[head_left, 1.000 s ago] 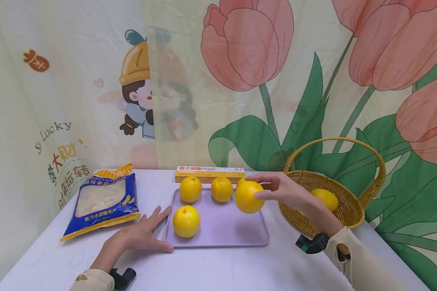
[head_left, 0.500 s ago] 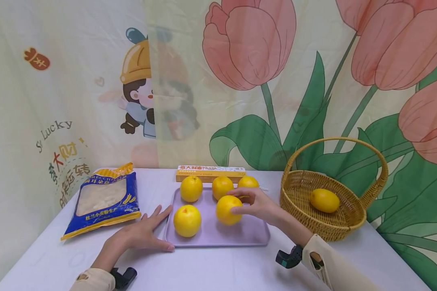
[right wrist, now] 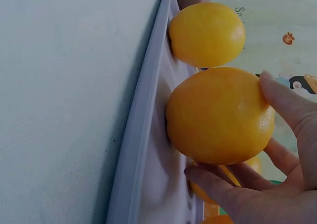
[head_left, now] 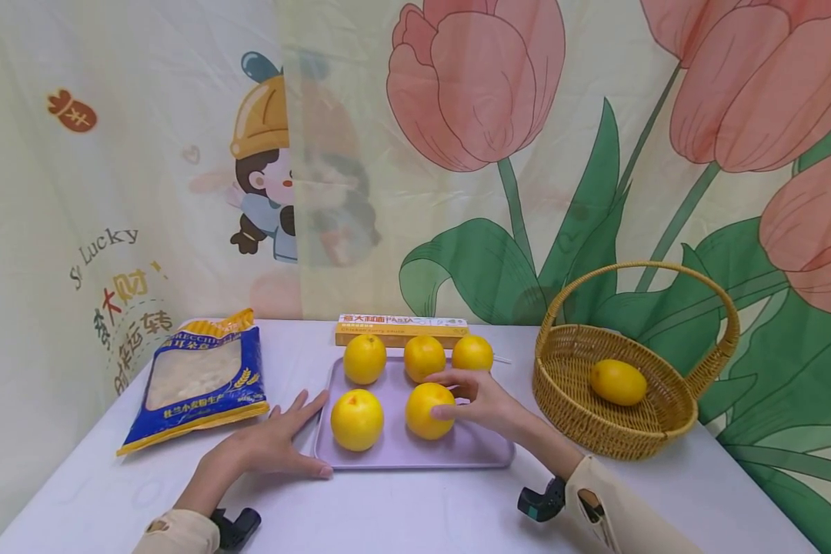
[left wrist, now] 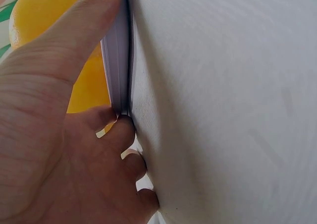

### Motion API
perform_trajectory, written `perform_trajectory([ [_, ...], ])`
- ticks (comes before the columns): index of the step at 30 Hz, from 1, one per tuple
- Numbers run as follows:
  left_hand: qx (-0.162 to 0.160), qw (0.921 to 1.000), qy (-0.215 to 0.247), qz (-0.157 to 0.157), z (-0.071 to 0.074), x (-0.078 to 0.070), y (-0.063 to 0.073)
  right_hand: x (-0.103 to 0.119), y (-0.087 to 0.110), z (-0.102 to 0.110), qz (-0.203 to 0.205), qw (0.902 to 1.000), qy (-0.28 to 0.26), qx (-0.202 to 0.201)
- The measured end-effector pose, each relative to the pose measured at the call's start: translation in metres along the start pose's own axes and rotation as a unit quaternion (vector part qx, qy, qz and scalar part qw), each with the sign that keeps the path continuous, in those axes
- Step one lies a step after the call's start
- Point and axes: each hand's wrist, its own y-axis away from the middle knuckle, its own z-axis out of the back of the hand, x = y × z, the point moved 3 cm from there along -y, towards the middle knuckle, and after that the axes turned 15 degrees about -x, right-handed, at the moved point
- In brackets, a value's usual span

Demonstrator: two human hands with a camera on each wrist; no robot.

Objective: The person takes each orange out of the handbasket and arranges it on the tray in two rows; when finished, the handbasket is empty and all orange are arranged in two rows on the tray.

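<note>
My right hand point(head_left: 492, 402) holds a yellow orange point(head_left: 424, 417) at the front middle of the lilac tray point(head_left: 396, 450), thumb on its near side and fingers behind. The right wrist view shows this orange point(right wrist: 218, 117) resting on or just over the tray floor; I cannot tell which. Another orange point(head_left: 356, 420) sits to its left, and a back row has oranges at left point(head_left: 365, 359), middle point(head_left: 425, 357) and right point(head_left: 472, 353). My left hand point(head_left: 266, 446), fingers spread, touches the tray's left edge, its thumb point(left wrist: 74, 35) along the near corner.
A wicker basket point(head_left: 568, 419) with a raised handle stands at the right, one oval yellow fruit point(head_left: 618, 382) inside. Behind the tray lies a pasta box point(head_left: 402, 331). A blue and yellow pasta bag point(head_left: 194, 385) lies at the left. A printed curtain hangs behind the table.
My right hand has carried the orange leftward and down from above the tray's right side to its front middle. The back-right orange has come into full view. The left hand stays put.
</note>
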Motion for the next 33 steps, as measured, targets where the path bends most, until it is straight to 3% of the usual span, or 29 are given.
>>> perform_trajectory([
  [11, 0.003, 0.9999, -0.002, 0.009, 0.000, -0.001, 0.000, -0.002, 0.001, -0.008, -0.016, 0.9999, 0.005, -0.002],
  [23, 0.006, 1.0000, 0.005, 0.003, -0.001, -0.001, -0.002, 0.000, 0.002, -0.003, -0.027, 0.9996, 0.001, 0.006],
  [27, 0.009, 0.9999, 0.006, 0.001, -0.002, -0.001, -0.003, 0.012, 0.003, 0.013, -0.023, 0.9995, -0.013, 0.017],
  [33, 0.004, 0.9999, 0.010, -0.008, 0.001, 0.000, 0.000, 0.046, 0.003, 0.057, 0.008, 0.9993, 0.001, 0.037],
])
